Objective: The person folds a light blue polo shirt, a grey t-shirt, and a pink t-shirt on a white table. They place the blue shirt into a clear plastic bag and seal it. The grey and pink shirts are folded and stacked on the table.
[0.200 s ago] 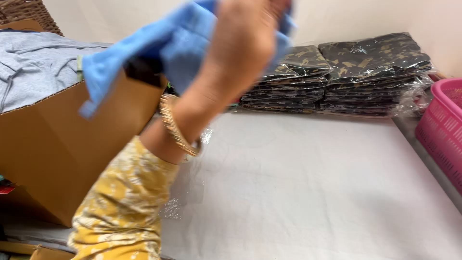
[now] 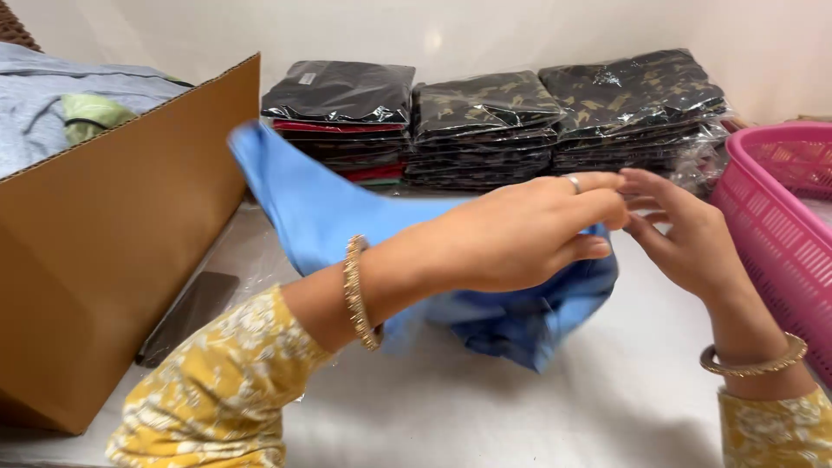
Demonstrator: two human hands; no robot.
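A blue garment [image 2: 312, 204] hangs bunched over the white table [image 2: 520, 407], its lower folds resting on the surface. My left hand [image 2: 520, 234], with a ring and a gold bangle at the wrist, is shut on the garment's upper edge at centre. My right hand [image 2: 685, 234] reaches in from the right with fingers apart, its fingertips touching the same edge beside my left fingers. Both sleeves are yellow with a white floral print.
A large open cardboard box [image 2: 113, 260] with grey and green clothes stands at the left. Stacks of plastic-wrapped folded dark garments [image 2: 485, 121] line the back. A pink plastic basket [image 2: 780, 217] sits at the right edge. A dark flat object [image 2: 186, 316] lies beside the box.
My left hand has come down from above the box to the table's middle, bringing the blue garment with it. My right hand has entered from the right.
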